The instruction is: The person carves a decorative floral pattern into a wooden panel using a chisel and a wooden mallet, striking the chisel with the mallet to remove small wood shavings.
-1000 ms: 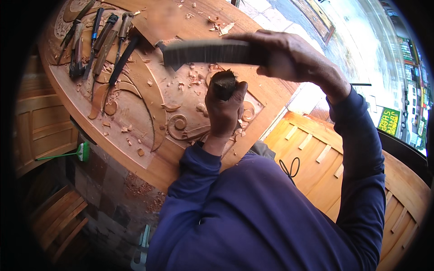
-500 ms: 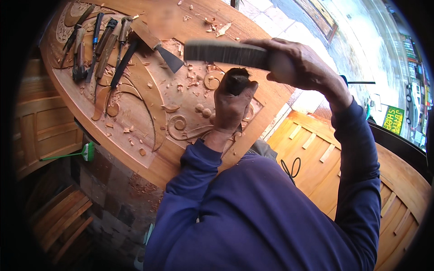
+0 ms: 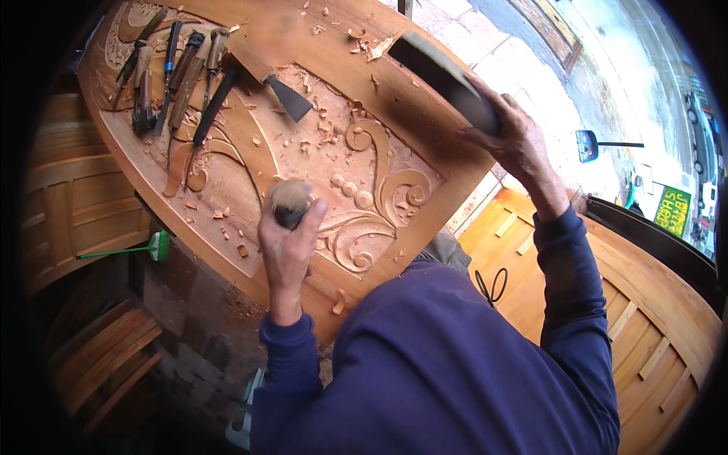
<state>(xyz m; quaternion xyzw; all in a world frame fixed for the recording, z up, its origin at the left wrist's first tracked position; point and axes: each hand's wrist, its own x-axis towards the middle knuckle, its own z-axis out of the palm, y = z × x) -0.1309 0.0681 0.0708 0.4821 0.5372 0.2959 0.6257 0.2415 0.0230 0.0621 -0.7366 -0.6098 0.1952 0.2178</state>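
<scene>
My left hand (image 3: 287,250) is closed around the upright handle of a chisel (image 3: 291,203), its worn, pale round end facing up. The chisel's lower part is hidden beneath the hand. Under it lies a carved wooden panel (image 3: 449,203) with scrolls, leaves and small round beads. Out to the right, my right hand (image 3: 523,144) grips one end of a long, flat dark block (image 3: 440,72), raised and blurred over the panel's far right border. Several carving chisels (image 3: 182,83) lie bunched at the panel's far left. A flat-bladed scraper (image 3: 290,100) rests beside them.
Wood shavings (image 3: 307,144) are scattered over the carving. Below the left edge stand a green broom (image 3: 158,246) and wooden slats (image 3: 114,356). Another wooden panel (image 3: 557,303) is at the right, with a looped black cord (image 3: 493,287) near my body.
My left hand has moved left with the chisel, uncovering scrollwork and beads. My right hand has drawn the dark block rightward, away from above the left hand, and tilted it.
</scene>
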